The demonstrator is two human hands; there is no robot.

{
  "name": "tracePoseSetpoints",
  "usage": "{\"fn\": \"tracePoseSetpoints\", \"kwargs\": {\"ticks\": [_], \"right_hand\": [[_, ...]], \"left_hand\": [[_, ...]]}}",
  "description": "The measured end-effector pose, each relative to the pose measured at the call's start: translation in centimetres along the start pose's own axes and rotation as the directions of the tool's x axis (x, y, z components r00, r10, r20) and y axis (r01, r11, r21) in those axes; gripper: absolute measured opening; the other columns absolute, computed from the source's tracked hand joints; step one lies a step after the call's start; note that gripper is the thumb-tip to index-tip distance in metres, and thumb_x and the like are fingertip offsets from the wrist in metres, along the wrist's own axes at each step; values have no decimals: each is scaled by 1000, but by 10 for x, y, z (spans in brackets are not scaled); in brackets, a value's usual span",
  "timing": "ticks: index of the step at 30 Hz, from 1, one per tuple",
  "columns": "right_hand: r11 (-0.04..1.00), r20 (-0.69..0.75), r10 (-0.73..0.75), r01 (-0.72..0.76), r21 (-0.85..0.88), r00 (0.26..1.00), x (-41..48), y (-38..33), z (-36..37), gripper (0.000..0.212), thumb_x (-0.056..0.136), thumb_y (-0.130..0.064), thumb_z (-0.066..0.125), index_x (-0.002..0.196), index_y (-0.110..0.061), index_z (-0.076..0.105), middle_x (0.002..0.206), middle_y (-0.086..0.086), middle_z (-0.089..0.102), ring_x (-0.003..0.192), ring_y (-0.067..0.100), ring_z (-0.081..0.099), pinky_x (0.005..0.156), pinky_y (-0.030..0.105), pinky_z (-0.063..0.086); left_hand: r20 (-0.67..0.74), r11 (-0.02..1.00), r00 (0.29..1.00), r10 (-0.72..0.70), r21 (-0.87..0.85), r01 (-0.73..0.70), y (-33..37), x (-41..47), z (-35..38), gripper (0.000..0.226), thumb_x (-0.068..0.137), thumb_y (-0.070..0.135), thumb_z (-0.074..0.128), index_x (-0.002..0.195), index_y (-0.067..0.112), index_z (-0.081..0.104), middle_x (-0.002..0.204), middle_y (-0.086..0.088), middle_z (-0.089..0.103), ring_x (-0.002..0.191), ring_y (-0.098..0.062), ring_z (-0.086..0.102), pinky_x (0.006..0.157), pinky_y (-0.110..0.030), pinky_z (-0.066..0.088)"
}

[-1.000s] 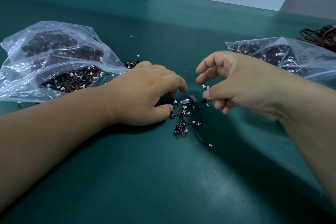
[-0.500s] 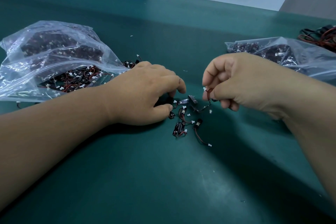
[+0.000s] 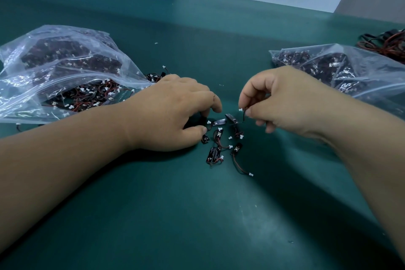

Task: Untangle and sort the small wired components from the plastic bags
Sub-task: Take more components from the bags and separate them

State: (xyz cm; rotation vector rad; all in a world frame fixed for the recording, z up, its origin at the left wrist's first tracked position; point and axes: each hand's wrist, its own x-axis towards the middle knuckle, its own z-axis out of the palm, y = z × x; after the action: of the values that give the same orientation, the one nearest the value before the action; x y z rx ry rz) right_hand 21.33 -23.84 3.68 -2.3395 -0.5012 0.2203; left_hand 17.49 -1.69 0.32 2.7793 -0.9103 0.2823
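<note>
The left hand (image 3: pixel 175 112) lies palm down just left of the frame's centre. Its forearm runs in from the lower left edge and rests on the green counter (image 3: pixel 197 215). The fingers are bent downward, and the thumb tip and forefinger tip come close together at the left edge of the loose components (image 3: pixel 219 140). The hand covers what is under it, so I cannot tell whether it grips anything.

The right hand (image 3: pixel 285 103) is raised a little above the counter at centre right, with its forearm coming in from the lower right edge. Its fingers are curled in, and thumb and forefinger pinch a thin dark wire (image 3: pixel 243 116). A white plug shows at the top of the wire, beside the fingertips. The wire hangs down toward the pile.

The loose components lie on the counter between and just below the two hands. They are small black blocks with red and black leads and white plugs, and several of the leads cross.

A clear plastic bag (image 3: pixel 54 68) full of the same parts lies at the middle left, its mouth open toward the left hand. A second bag (image 3: pixel 361 72) lies at the middle right, behind the right wrist. A cable bundle (image 3: pixel 385 44) sits at the right edge.
</note>
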Motion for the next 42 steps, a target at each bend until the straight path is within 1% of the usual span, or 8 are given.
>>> {"fn": "tracePoseSetpoints", "kwargs": {"ticks": [7,13,18,24,27,30,34,42], "right_hand": [[991,20,3,0,-134,1000,0,4,-4,19,70,-17,87,73,-21,68,49,-12,55,41,5,44,47,27,44],[998,27,50,-49,-37,998,-2,2,-5,14,87,-28,74,78,-17,71,66,0,71,39,17,48,42,31,47],[996,33,87,-88,17,996,-5,-3,-5,25,93,-35,66,76,-19,73,70,-2,74,34,8,43,38,25,43],[998,78,60,-57,-38,995,-7,-5,-5,21,94,-38,64,83,-21,72,65,-3,73,38,4,40,44,21,37],[999,84,38,-34,-40,996,-6,-3,-5,19,87,-45,70,84,-26,73,62,-6,70,53,7,49,59,29,41],[995,160,14,-29,92,987,-6,-1,-5,9,80,-28,79,87,-23,75,68,-2,68,65,11,57,69,34,46],[996,234,-10,-11,88,972,-5,2,-5,35,75,8,74,92,-22,74,80,-3,70,71,8,62,69,26,51],[988,74,-64,52,147,995,-3,-1,-6,16,92,-6,65,83,-19,70,70,0,72,59,11,64,55,29,47]], "left_hand": [[-3,1000,1000,9,7,-9,1,0,0,38,82,44,55,116,29,59,94,19,54,94,-9,50,93,-42,41],[-12,1000,1000,15,14,-15,1,0,0,37,82,44,56,115,29,59,93,19,54,93,-10,51,91,-41,41],[-13,1000,1000,19,9,-19,1,0,0,38,82,46,53,115,29,59,93,18,55,94,-10,51,91,-42,42],[-26,1000,999,19,5,-19,0,0,1,37,81,44,55,115,29,59,92,20,53,90,-5,45,90,-39,41],[-20,1000,1000,14,4,-14,0,0,1,37,81,44,56,115,29,59,92,20,52,89,-3,42,91,-38,40],[-14,1000,1000,10,11,-10,0,0,0,37,81,44,56,115,30,59,92,19,53,91,-6,47,91,-40,41],[-11,1000,1000,12,5,-12,1,0,0,38,82,46,54,116,30,59,93,19,54,92,-7,48,92,-40,41],[-11,1000,1000,18,9,-18,2,0,0,38,82,45,55,115,29,60,94,19,55,93,-10,52,92,-42,42]]}}
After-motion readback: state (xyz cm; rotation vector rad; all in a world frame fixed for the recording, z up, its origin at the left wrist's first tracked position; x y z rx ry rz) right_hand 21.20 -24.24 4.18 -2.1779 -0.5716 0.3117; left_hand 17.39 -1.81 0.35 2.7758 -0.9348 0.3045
